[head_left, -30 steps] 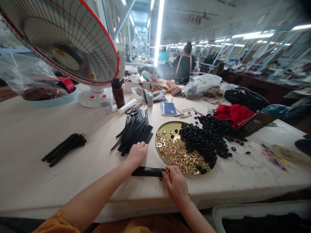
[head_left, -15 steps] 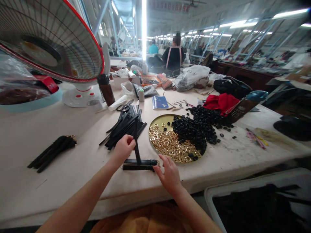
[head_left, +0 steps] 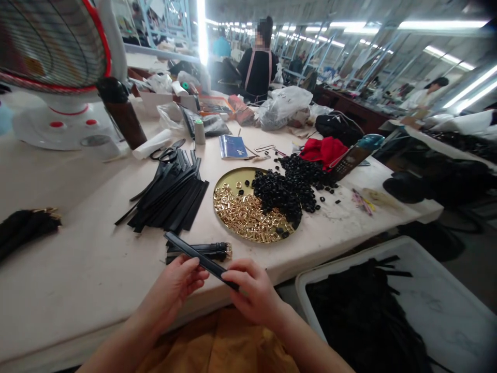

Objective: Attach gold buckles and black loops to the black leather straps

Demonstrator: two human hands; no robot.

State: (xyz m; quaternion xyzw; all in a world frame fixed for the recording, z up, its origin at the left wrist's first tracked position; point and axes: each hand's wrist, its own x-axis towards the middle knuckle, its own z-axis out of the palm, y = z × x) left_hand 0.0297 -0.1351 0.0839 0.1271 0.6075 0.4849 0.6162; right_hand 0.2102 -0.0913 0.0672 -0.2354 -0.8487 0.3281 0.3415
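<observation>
A flat black strap (head_left: 202, 259) slants across between my hands, above the table's front edge. My left hand (head_left: 174, 285) pinches it near its middle, thumb on top. At its lower right end my right hand (head_left: 250, 290) grips it between thumb and fingers. Just behind lie a few black straps with gold buckles (head_left: 217, 250), side by side on the table. Farther back is a fanned pile of loose black straps (head_left: 171, 194). To its right a round gold tray (head_left: 218, 223) holds gold buckles (head_left: 248, 217) and small black loops (head_left: 277, 191), which spill over its far rim.
Scissors (head_left: 169, 151) lie on the strap pile's far end. A fan (head_left: 54, 122) and a dark bottle (head_left: 122, 114) stand at left. More buckled straps (head_left: 29, 228) rest at far left. A white bin (head_left: 438, 290) with black pieces stands low at right. A person (head_left: 258, 67) is farther back.
My left hand has brought the black strap nearer to me and tilted it. My right hand has left the buckled straps and now grips the strap's end. The view has turned right.
</observation>
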